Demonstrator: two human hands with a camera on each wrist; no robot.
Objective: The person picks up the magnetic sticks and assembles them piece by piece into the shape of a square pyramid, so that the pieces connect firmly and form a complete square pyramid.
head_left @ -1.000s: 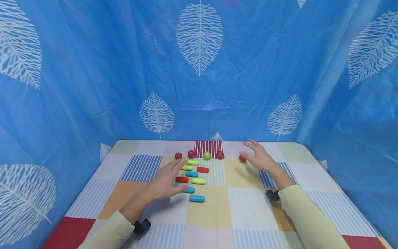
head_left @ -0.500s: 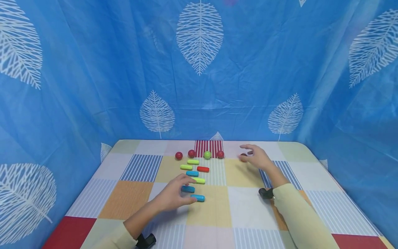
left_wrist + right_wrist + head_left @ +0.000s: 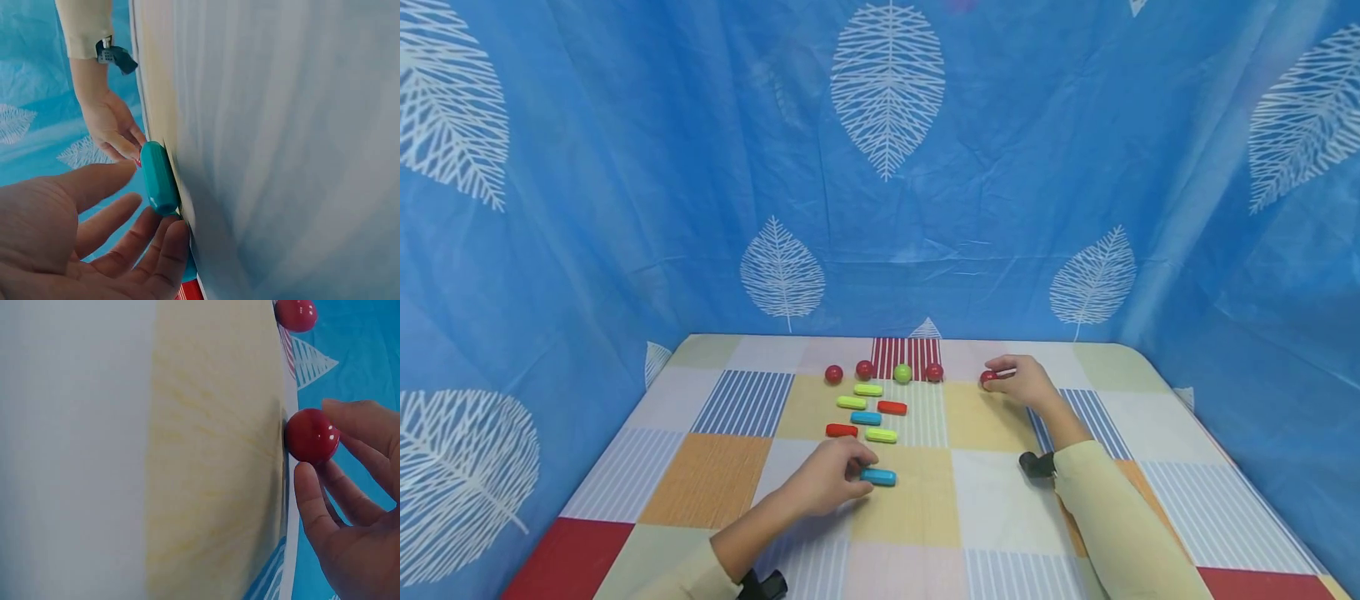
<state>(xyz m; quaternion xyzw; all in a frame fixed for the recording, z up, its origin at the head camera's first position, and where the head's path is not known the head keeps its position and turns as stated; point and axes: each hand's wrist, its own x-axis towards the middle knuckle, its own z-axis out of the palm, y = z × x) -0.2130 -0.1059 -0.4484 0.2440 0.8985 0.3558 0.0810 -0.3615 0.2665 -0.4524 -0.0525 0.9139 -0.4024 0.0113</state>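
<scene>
My left hand [image 3: 831,479] is at the left end of the nearest blue capsule-shaped block [image 3: 880,477], its thumb and fingers spread around that end. In the left wrist view, this blue block [image 3: 159,178] lies on the cloth beside the thumb and fingertips, with no firm grip visible. Another blue block is mostly hidden behind the hand in the head view. At the far right, my right hand [image 3: 1028,383] pinches a red ball [image 3: 988,379] between thumb and fingers. The right wrist view shows that red ball [image 3: 311,436] still at the cloth.
Three red balls and a green ball [image 3: 902,373] line the back of the patchwork tablecloth [image 3: 1000,500]. Yellow-green blocks [image 3: 882,436], red blocks [image 3: 892,407] and a blue block [image 3: 866,418] lie before them. A blue leaf-print curtain [image 3: 880,250] surrounds the table.
My left hand has moved toward me and to the right, down to the nearest blue block, uncovering blocks behind it. My right hand has lowered and its fingers have drawn in on the red ball.
</scene>
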